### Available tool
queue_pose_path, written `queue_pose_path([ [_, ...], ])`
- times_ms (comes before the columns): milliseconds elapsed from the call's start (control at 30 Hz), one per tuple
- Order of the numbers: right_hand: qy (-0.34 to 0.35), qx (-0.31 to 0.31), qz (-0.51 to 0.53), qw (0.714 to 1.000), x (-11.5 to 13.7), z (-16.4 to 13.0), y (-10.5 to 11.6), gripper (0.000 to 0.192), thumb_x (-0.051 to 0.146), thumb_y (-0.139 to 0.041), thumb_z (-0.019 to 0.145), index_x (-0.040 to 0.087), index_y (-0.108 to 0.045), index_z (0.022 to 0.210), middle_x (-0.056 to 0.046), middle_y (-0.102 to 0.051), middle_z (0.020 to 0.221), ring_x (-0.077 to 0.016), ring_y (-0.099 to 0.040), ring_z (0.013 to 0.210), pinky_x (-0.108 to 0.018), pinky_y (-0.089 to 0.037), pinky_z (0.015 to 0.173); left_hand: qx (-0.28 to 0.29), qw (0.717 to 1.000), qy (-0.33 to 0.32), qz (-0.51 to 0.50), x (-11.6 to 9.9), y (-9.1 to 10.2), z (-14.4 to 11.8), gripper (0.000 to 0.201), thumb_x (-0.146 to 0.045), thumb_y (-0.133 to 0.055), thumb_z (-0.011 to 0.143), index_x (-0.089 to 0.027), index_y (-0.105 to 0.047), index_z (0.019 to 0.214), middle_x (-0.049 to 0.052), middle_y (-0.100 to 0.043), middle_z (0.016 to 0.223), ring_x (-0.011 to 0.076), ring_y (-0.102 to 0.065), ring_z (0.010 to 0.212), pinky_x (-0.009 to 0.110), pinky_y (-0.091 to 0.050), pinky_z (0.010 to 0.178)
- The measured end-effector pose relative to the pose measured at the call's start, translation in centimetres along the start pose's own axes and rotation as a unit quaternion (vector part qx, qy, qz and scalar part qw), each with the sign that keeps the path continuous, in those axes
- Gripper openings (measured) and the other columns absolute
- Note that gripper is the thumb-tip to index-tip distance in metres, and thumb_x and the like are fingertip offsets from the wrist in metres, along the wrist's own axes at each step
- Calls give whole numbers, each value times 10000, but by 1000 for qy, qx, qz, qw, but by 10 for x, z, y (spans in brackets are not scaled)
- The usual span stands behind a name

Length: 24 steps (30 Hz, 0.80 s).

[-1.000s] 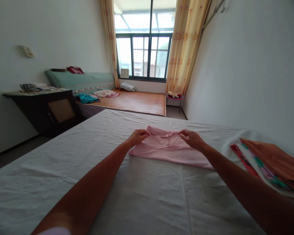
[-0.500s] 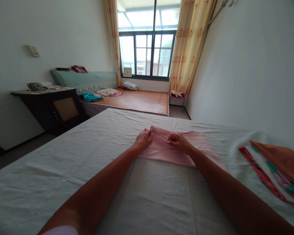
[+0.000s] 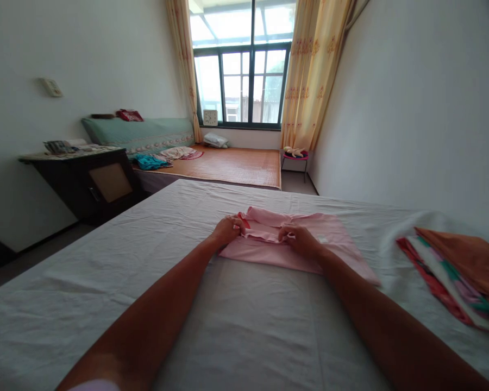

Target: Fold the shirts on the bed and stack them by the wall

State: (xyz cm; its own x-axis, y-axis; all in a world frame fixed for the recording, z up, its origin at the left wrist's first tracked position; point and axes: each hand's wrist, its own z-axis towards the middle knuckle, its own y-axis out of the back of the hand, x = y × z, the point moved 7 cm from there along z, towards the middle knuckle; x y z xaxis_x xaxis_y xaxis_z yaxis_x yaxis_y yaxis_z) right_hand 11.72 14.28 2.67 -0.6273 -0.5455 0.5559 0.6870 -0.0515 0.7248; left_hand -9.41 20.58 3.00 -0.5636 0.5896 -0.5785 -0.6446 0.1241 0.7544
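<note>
**Both hands gathered on a pink garment in the middle of the bed**

The person leans over a wide bed (image 3: 106,282) covered in a creased white sheet, both arms stretched forward. The pink garment (image 3: 330,239) lies flat near the middle of the bed, toward its far side, already doubled over so that a thicker band of layers runs across its near edge. The left hand (image 3: 226,231) has its grip clenched on the bunched left end of the top fold; the right hand (image 3: 299,241) pinches the same fold a little to the right, knuckles up. The two hands sit close together, with a short ruffle of cloth raised between them, which reads as the fabric being held taut enough to keep the fold line straight while the rest stays pressed on the sheet.

The cloth is a pale, soft pink, thin and limp, with a small red trim showing by the left fingers and a smooth panel spreading to the right toward a pointed corner.

Well apart on the right edge of the bed lies a stack of folded clothes (image 3: 460,271), orange on top, with striped reds and greens beneath. Beyond the bed stand a dark cabinet (image 3: 93,182), a low platform with a woven mat (image 3: 232,165), and a window (image 3: 244,81) with yellow curtains.
</note>
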Motion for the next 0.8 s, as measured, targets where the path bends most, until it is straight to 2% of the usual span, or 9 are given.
queue_pose_path([
  [133,-1,37,-42,998,-5,-3,6,299,-23,-393,571,192,-600,577,-5,-614,652,-149,-559,694,-249,-418,669,50,998,-8,30,-1,-1,1,309,4,-448,606,-176,-699,591,-10,-670,693,132,-598,749,218,-447,776],
  [200,-6,-5,-65,998,-4,-3,16,287,-23,-406,596,193,-592,562,-21,-625,677,-164,-571,739,-268,-425,707,36,999,-14,37,-6,3,3,314,2,-448,611,-178,-705,599,-6,-669,711,132,-599,763,218,-442,790],
  [300,-10,-84,-62,994,7,-1,26,250,41,-458,713,196,-650,744,-41,-655,823,-175,-581,813,-283,-442,737,-1,999,-24,32,-16,11,4,277,-48,-484,664,-177,-728,690,4,-671,776,134,-594,775,219,-438,765],
  [333,0,-82,-57,995,13,0,24,220,88,-498,747,201,-662,840,-45,-661,885,-176,-582,836,-285,-448,743,1,999,-28,28,-20,11,4,261,-74,-502,684,-178,-735,739,4,-674,801,135,-593,779,217,-437,752],
  [400,31,-38,-59,997,25,2,13,215,180,-589,762,215,-668,959,-48,-665,954,-179,-582,860,-290,-451,759,29,999,-37,24,-27,5,2,233,-132,-534,721,-183,-736,824,1,-684,837,134,-591,784,211,-432,733],
  [467,47,2,-84,995,30,1,4,191,187,-622,753,226,-692,926,-42,-675,921,-179,-586,847,-294,-444,778,71,995,-51,39,-31,-2,-1,202,-190,-550,756,-183,-732,843,0,-690,819,130,-585,763,207,-422,716],
  [567,35,31,-116,992,27,-2,2,182,89,-582,724,219,-705,758,-26,-671,803,-165,-590,789,-267,-430,736,109,988,-67,90,-30,-10,-4,164,-244,-576,769,-172,-723,779,9,-683,772,131,-575,732,209,-409,699],
  [700,-7,71,-128,989,21,-5,6,189,61,-574,667,206,-690,701,-9,-670,750,-144,-585,701,-234,-399,645,112,986,-54,115,-26,-11,-4,129,-244,-610,737,-184,-718,775,11,-691,831,137,-588,768,207,-415,732],
  [800,-28,49,-116,992,26,-4,8,180,126,-571,714,208,-680,832,-1,-671,763,-130,-575,678,-222,-374,618,85,986,-73,122,-35,-11,-6,143,-238,-588,751,-187,-715,792,21,-696,860,152,-594,809,226,-415,779],
])
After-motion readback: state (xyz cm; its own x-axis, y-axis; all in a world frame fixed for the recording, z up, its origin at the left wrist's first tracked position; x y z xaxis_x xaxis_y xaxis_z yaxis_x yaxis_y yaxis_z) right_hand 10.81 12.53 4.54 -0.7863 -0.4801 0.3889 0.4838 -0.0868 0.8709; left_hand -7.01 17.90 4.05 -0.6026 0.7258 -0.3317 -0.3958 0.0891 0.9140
